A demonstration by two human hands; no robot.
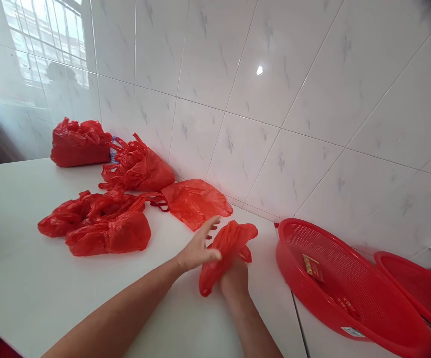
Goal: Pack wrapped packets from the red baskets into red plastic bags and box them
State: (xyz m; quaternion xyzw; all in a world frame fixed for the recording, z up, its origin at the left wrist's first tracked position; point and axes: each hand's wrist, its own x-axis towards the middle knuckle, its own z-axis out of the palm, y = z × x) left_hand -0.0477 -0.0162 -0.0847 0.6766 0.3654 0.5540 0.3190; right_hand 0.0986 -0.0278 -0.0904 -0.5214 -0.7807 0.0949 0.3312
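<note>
A crumpled red plastic bag (220, 258) is bunched up in my right hand (236, 278), whose fingers are mostly hidden by it. My left hand (199, 247) is just to the left of that bag, thumb and fingers spread, with nothing in it. Behind my hands, a flattened red plastic bag (196, 199) lies on the white table (178, 318) near the wall. Several knotted red bags (109, 233) rest farther left on the tabletop.
Against the tiled wall (267, 149) stand a pile of bunched red bags (140, 166) and a fuller red bundle (81, 144). To the right sits a large red perforated basket (334, 278) holding a few small items, with a second red basket (416, 278) beyond it.
</note>
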